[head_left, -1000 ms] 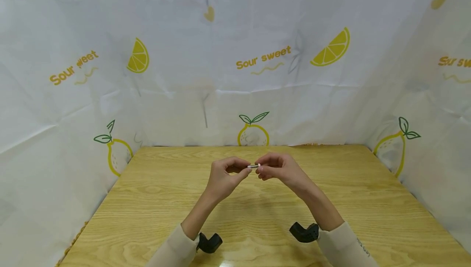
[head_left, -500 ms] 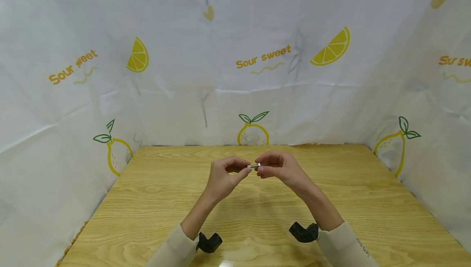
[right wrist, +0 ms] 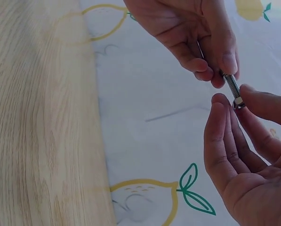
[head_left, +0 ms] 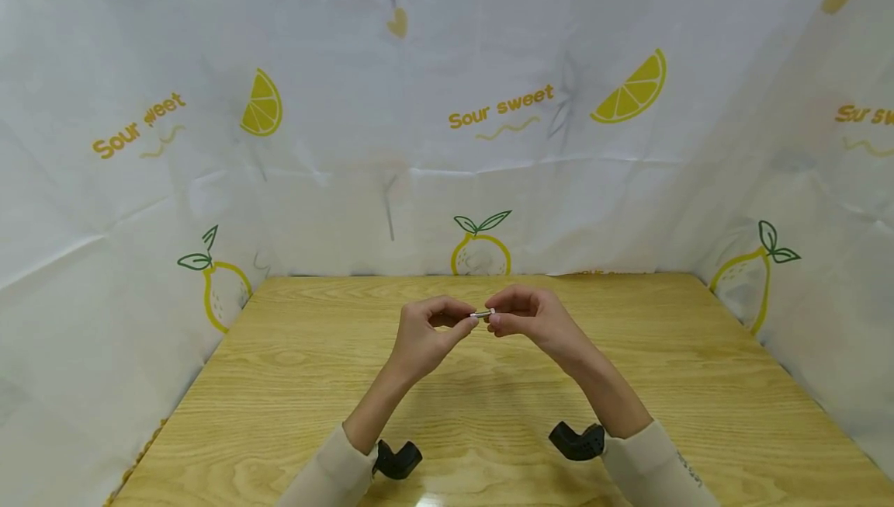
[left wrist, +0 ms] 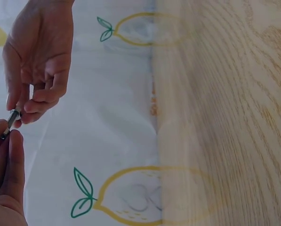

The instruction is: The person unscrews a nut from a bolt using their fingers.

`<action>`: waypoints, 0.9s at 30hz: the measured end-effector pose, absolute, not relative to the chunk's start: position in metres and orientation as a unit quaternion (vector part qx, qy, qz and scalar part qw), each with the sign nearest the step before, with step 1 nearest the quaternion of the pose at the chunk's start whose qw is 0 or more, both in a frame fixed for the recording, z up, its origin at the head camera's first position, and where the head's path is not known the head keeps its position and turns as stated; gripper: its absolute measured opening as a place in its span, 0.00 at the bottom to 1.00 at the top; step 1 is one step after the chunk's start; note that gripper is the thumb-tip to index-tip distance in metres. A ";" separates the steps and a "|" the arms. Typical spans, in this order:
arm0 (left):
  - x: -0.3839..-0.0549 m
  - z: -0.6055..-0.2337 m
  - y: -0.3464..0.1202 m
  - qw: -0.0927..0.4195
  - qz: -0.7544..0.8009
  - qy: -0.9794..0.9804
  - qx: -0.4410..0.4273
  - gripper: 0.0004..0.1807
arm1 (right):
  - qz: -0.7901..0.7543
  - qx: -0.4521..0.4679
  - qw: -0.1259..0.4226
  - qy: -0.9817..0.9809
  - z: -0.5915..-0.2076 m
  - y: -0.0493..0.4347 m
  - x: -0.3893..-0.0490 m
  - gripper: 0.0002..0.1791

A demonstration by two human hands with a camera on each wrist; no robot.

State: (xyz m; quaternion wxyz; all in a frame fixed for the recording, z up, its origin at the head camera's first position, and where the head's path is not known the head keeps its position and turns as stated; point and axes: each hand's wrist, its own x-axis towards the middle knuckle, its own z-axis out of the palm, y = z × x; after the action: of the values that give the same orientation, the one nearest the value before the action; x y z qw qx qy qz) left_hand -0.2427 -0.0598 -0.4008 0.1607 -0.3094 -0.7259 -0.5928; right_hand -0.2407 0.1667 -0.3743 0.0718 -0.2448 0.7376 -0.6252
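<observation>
A small silver bolt [right wrist: 232, 85] with a threaded shank is held in the air between both hands, lying nearly level in the head view. My left hand [head_left: 427, 336] pinches one end between thumb and fingers, and that end is hidden by them. At the other end sits a hex nut [right wrist: 239, 100], with the thumb and fingers of my right hand [head_left: 534, 324] pinching around it. Between the two hands a short length of thread shows. In the left wrist view, the bolt [left wrist: 9, 123] slants between the fingertips.
Below the hands spreads a wood-grain table [head_left: 454, 429]. White cloth [head_left: 335, 204] printed with lemons stands behind it and along both sides. Black curved mounts [head_left: 398, 460] stick out from the wrists by the light sleeves [head_left: 335, 468].
Both hands stay in almost the same place. The right fingertips have shifted slightly around the nut, and its bright face shows differently. The left hand's grip looks unchanged.
</observation>
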 end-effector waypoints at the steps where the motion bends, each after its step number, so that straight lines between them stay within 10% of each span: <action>1: -0.243 -0.401 -0.060 0.160 -0.592 -0.726 -0.310 0.04 | -0.625 -0.245 0.073 0.738 -0.374 0.167 -0.241 0.19; 27: -0.243 -0.403 -0.059 0.170 -0.592 -0.717 -0.328 0.03 | -0.629 -0.235 0.056 0.739 -0.371 0.168 -0.238 0.16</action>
State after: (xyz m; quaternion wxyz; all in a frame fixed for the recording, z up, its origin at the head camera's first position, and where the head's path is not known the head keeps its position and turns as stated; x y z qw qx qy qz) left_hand -0.2434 -0.0585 -0.4026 0.1697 -0.3276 -0.7166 -0.5919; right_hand -0.2382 0.1675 -0.3715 0.0563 -0.2352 0.7391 -0.6287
